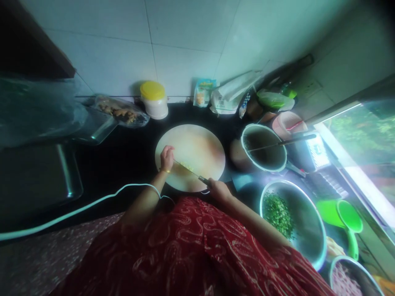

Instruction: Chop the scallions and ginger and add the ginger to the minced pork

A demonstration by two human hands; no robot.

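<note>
So the right hand (217, 190) is wrapped around the dark handle of a thin-bladed kitchen knife (189, 169), with the blade running diagonally up and left across the round pale cutting board (197, 144). The left hand (166, 158) sits curled at the board's left edge with its fingertips tucked, probably to pin down the small pile of yellowish-green bits (187, 166) and stay clear of the edge; whether it actually pinches anything I can't tell. That pile lies just right of those fingers, right up against the blade. A big steel bowl of chopped greens (293, 222) sits close on the right, handy for scraping into.
</note>
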